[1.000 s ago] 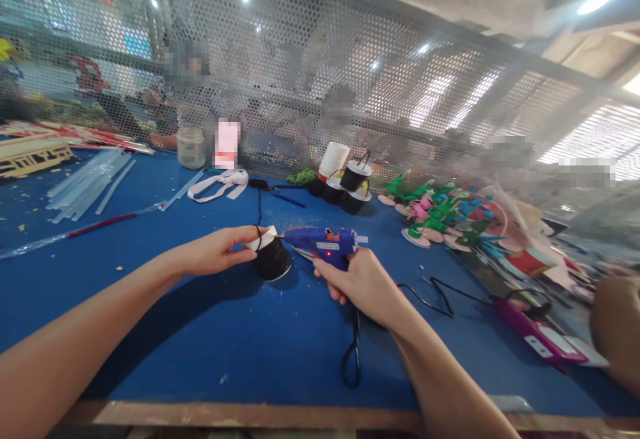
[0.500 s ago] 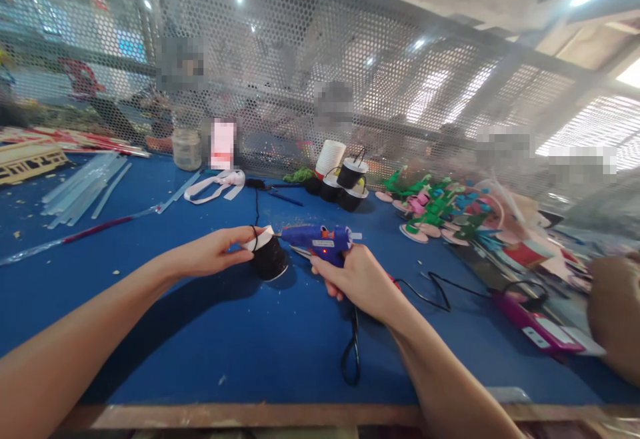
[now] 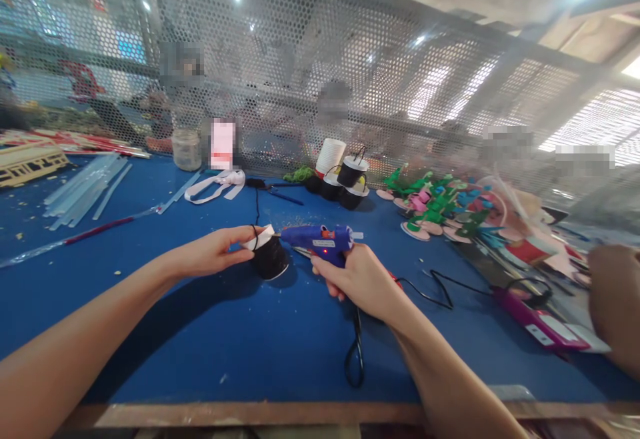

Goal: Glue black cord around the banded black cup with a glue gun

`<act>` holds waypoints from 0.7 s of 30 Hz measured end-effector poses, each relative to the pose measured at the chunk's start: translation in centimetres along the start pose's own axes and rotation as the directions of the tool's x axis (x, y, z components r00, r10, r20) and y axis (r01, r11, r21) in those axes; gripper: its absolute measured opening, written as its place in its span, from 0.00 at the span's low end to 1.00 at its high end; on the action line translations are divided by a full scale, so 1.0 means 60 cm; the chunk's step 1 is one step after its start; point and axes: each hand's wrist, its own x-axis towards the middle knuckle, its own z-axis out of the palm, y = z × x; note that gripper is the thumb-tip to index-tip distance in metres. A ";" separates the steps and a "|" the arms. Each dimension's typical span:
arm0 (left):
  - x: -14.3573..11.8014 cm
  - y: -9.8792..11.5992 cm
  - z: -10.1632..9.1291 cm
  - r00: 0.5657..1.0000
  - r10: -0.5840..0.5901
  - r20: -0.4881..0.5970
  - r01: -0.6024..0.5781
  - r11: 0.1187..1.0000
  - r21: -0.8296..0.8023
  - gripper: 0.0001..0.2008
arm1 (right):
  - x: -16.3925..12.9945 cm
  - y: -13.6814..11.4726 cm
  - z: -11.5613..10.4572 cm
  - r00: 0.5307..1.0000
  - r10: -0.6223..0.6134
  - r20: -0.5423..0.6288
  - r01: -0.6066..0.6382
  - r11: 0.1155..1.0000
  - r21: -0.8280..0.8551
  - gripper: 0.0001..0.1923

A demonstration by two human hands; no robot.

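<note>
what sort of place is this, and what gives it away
Probably a craft workshop: the right hand holds a blue glue gun, translucent sticks lie in a pile, and small green and pink handmade-looking pieces crowd the blue tabletop.

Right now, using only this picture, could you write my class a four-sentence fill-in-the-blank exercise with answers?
1. The blue tool in the person's right hand is a glue ____.
2. The small light on that tool glows ____.
3. The left hand holds a cup whose side is coloured ____.
4. The tabletop is coloured ____.

Missing words: gun; red; black; blue.
</note>
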 end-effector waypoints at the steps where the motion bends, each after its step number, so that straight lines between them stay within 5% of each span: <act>1: 0.000 0.000 0.000 1.000 0.003 0.000 -0.003 1.000 -0.001 0.12 | 0.000 0.000 0.000 1.000 -0.001 0.002 0.001 1.000 -0.001 0.12; 21: 0.001 -0.002 0.004 1.000 -0.008 -0.019 0.009 0.997 0.073 0.11 | -0.019 -0.017 0.027 0.994 -0.109 -0.026 0.105 0.989 -0.105 0.09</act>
